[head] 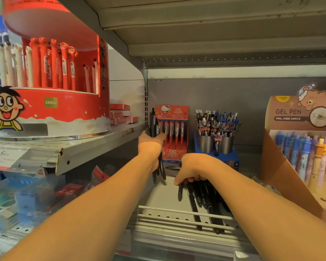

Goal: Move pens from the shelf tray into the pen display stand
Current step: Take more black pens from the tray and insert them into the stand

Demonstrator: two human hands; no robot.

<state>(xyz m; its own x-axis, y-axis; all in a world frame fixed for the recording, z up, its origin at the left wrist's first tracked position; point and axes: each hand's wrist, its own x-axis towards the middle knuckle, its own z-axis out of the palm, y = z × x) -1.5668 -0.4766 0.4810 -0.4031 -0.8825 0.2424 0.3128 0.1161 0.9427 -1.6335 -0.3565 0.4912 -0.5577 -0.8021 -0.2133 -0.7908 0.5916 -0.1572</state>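
— While the left hand (151, 146) grips a bunch of black pens (154, 129) upright, where's the rest?

— At five o'clock on the shelf tray (164, 196), loose pens (201, 194) under the right hand (191, 169), whose curled fingers seemingly pinch one; tips hidden.

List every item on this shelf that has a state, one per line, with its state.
Left hand: grips a bundle of black pens, upright.
Right hand: fingers curled on loose black pens.
Loose black pens: lying flat on shelf.
Red pen stand: upright, partly filled.
Metal cups: full.
Gel pen box: open, stocked.
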